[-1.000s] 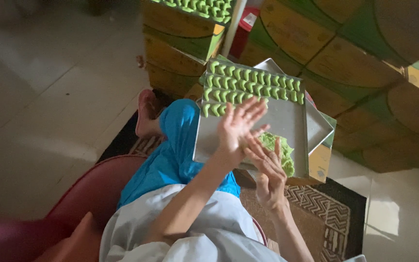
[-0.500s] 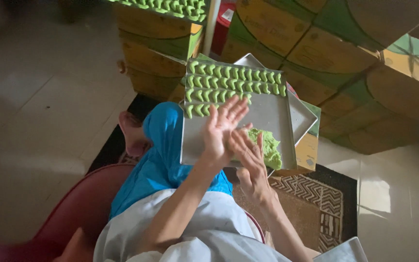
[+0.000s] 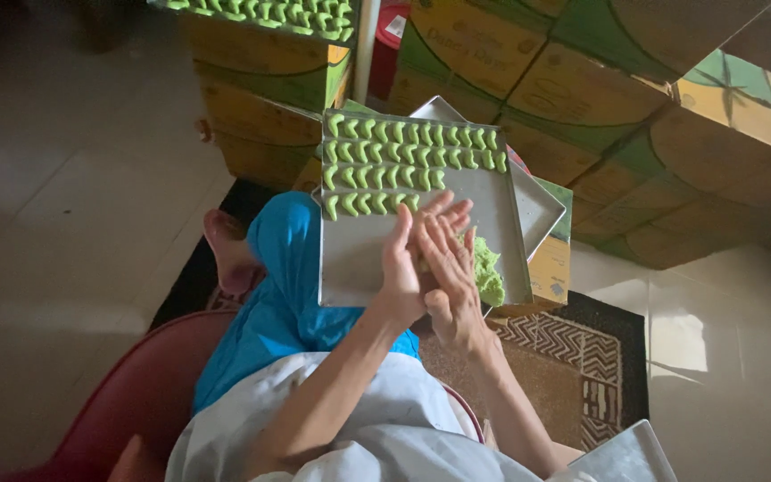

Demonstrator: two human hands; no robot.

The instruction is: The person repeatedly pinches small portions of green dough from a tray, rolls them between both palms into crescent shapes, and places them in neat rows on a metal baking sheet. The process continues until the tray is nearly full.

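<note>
My left hand (image 3: 402, 266) and my right hand (image 3: 450, 272) are pressed palm to palm with fingers stretched out, over the near part of a flat metal tray (image 3: 359, 259). Whatever lies between the palms is hidden. Rows of small green crescent-shaped dough pieces (image 3: 408, 152) fill the far half of the tray. A lump of green dough (image 3: 490, 275) sits at the tray's right edge, just beside my right hand. The tray rests over my knee in blue trousers (image 3: 283, 277).
A second metal tray (image 3: 542, 210) lies under the first. Stacked green-and-yellow cardboard boxes (image 3: 493, 54) stand behind, one bearing another tray of green pieces (image 3: 261, 11). I sit on a red chair (image 3: 127, 393) above a patterned rug (image 3: 573, 357). A metal tray corner (image 3: 626, 455) shows at bottom right.
My hands have closed together: the left palm, spread and raised before, now lies flat against the right. The view has shifted slightly, so the tray sits more centrally.
</note>
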